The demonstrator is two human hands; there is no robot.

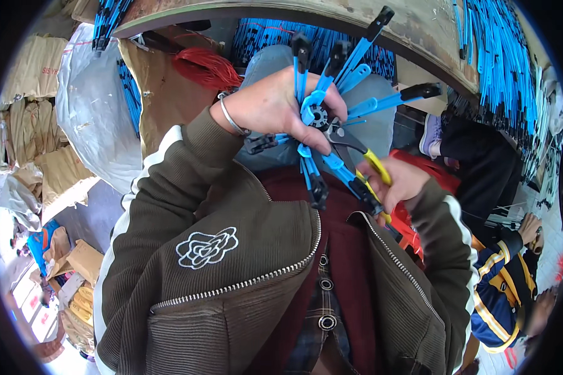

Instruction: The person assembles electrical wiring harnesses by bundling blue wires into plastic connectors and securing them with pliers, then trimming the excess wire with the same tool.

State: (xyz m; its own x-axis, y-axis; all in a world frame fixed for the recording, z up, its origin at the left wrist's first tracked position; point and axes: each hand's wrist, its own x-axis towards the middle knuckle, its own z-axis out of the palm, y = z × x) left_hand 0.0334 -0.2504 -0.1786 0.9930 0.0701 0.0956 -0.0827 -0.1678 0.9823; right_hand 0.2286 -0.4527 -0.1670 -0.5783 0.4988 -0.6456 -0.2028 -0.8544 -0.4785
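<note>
In my left hand (275, 103), closed above my lap, is a spoked frame (319, 115) with a dark toothed hub. Blue plastic arms spread out from that hub, several of them ending in black pieces. My fingers and thumb wrap around the hub and hide part of it. Closed around the handles of yellow-and-black pliers (374, 164) is my right hand (406, 180). The metal jaws of the pliers touch or nearly touch the hub's right side, beside my left thumb; what lies between the jaws is too small to tell.
A wooden bench (413, 31) runs across the far side, with blue strips (503, 62) heaped at its right. A red cord bundle (206, 67) lies left of my knees near a clear plastic sack (91, 106). At right sits another person in a navy-and-yellow jacket (497, 306).
</note>
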